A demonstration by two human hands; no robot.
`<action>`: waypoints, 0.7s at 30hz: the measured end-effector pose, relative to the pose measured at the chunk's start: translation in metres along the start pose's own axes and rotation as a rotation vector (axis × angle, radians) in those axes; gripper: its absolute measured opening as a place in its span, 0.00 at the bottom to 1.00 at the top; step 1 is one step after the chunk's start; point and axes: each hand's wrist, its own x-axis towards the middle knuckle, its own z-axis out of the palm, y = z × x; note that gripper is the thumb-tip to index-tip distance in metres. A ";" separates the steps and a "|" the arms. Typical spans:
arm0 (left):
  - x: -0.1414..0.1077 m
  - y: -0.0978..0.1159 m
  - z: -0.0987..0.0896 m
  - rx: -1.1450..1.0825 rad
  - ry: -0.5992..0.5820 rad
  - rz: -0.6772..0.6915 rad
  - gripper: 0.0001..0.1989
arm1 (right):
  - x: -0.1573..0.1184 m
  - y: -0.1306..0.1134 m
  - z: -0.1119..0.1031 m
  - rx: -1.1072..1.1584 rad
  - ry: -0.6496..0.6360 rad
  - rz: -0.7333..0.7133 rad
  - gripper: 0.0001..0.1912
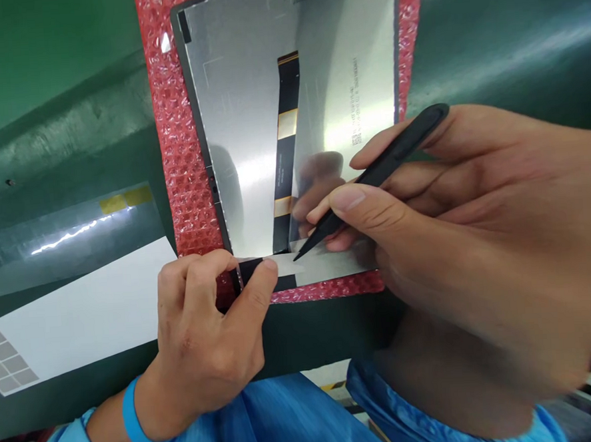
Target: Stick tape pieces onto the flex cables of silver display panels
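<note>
Basically, the silver-backed panel [239, 118] lies on pink bubble wrap [176, 155], near edge toward the person. A black flex ribbon [286, 168] w/ gold-ish bands runs up its middle, & a pale strip [281, 267] sits along the near edge; can't tell if it's stuck down.

Tip of the black pointed tool [391, 152] is right at the strip, prob. touching, tho I can't be sure. R hand [455, 218] has the tool pen-style, fingers closed round it, thumb on top. L hand [212, 326]: thumb on the strip nr the panel's near L corner, index bent at the edge, gap btwn them part open; can't tell if it's pinching the panel or just steadying it.

Risks, IMO: tip's v. close to the ribbon's lower end, so a slip or too steep a push could nick it or scratch the metal. If the L thumb eases off, the strip could shift or crease. Bubble wrap's soft, so heavy pressure on that edge might tip or flex the panel.

Further out, L side: white sheet [91, 313] w/ grey squares [4, 351], just past it a clear film [77, 251] w/ yellow tabs [111, 205], all on the green mat [40, 63]. Blue wristband [132, 418] on the L wrist.
</note>
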 end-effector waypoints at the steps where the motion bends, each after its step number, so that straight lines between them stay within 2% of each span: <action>1: 0.000 0.000 0.000 0.002 0.002 0.001 0.15 | -0.001 0.000 0.000 -0.011 0.008 -0.010 0.08; 11: 0.002 0.000 -0.002 0.032 -0.024 -0.002 0.13 | -0.007 0.006 0.003 -0.115 0.110 -0.131 0.09; 16: 0.002 0.000 -0.004 0.055 -0.046 0.014 0.12 | -0.006 0.008 0.003 -0.083 0.152 -0.072 0.08; 19: 0.002 0.000 -0.003 0.085 -0.119 0.040 0.12 | -0.003 0.011 0.004 -0.041 0.161 -0.047 0.08; 21: 0.002 0.002 -0.001 0.121 -0.173 0.061 0.16 | 0.000 0.013 0.004 0.008 0.153 -0.035 0.08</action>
